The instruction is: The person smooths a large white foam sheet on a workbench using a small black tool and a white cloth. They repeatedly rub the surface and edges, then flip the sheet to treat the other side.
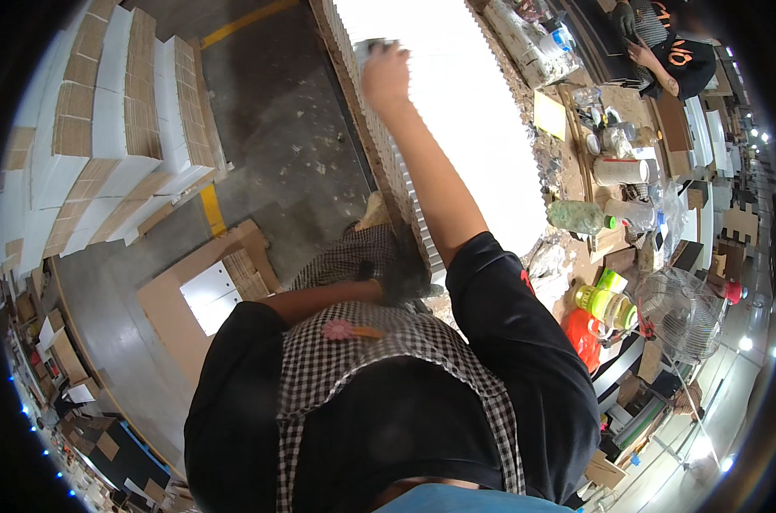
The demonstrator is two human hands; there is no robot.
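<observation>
A tall stack of thin white panels (482,145) with ridged edges fills the middle, its top glaringly bright. My right hand (386,79), bare, reaches to the stack's far left edge. Its fingers are closed around a small dark object (373,46), whose kind I cannot make out. In front of my apron (354,338), my left hand (402,278) wears a dark glove and is beside the near left corner of the stack. Blur hides its fingers, so what it touches is unclear.
Right of the stack, a littered bench holds a green bottle (580,216), a white container (620,171), a yellow-green jug (606,306) and a wire fan (680,316). Another person (674,56) works at far right. Stacked white boards (106,137) and a cardboard sheet (170,295) stand left.
</observation>
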